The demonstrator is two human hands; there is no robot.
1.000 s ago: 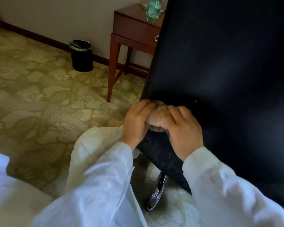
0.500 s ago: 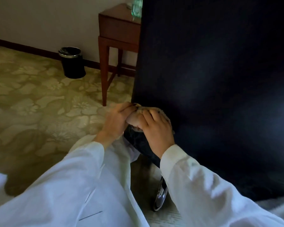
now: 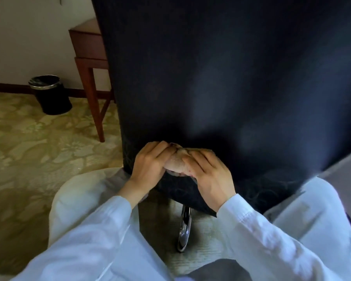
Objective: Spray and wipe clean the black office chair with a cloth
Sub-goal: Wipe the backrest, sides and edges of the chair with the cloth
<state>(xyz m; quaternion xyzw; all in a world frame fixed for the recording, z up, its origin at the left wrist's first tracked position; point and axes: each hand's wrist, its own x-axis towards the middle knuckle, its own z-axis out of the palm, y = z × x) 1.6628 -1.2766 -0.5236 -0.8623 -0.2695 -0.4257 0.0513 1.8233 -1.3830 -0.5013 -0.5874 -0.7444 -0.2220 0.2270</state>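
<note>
Both hands have slid the bunched cloth (image 3: 177, 161) inward from the left edge of the black office chair (image 3: 221, 88), low on its backrest. My left hand (image 3: 148, 167) and right hand (image 3: 209, 175) clamp its ends, equally near. The cloth lies crosswise, with the backrest rising straight above.

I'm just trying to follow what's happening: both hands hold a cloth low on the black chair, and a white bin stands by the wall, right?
Not quite: the bin is black, not white, as the head view shows. The rest holds: the left hand and right hand hold the cloth low on the black chair, and the bin stands by the wall.
</note>
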